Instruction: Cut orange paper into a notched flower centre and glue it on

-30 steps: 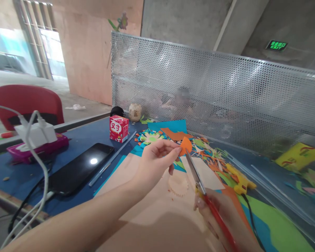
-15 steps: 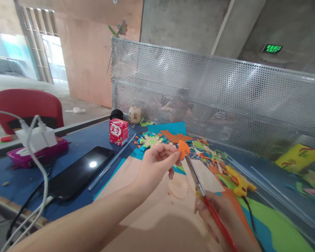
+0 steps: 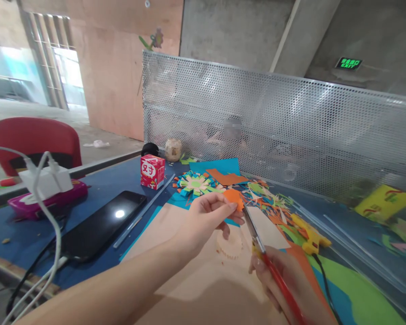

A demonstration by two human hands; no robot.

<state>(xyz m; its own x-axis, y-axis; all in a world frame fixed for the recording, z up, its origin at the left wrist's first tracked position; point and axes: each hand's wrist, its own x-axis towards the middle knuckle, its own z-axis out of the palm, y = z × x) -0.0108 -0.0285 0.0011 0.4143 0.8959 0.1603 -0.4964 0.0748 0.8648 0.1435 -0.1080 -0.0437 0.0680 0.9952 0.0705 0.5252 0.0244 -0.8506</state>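
Observation:
Between the thumb and fingers of my left hand (image 3: pixel 212 215) is a small piece of orange paper (image 3: pixel 234 197) with a rounded edge. My right hand (image 3: pixel 280 275) is closed on red-handled scissors (image 3: pixel 274 268), whose blades point up and away, their tips at the right edge of the orange piece. Beneath both hands lies a large pale sheet of paper (image 3: pixel 189 280). A cream paper disc with a notched edge (image 3: pixel 230 246) rests on it below my left fingers. Beyond, a layered paper flower (image 3: pixel 196 181) in blue, green and cream lies flat.
Colourful paper scraps (image 3: pixel 270 198) spread behind the hands. To the right is a yellow glue gun (image 3: pixel 309 234) with a black cord. On the left are a phone (image 3: pixel 103 225), a red box (image 3: pixel 152 171) and a clear stick (image 3: pixel 144 212). A perforated metal screen (image 3: pixel 274 113) stands behind the table.
My left hand has shifted slightly right and down and turned the orange paper, so its rounded side now faces up and left. The scissors have barely moved.

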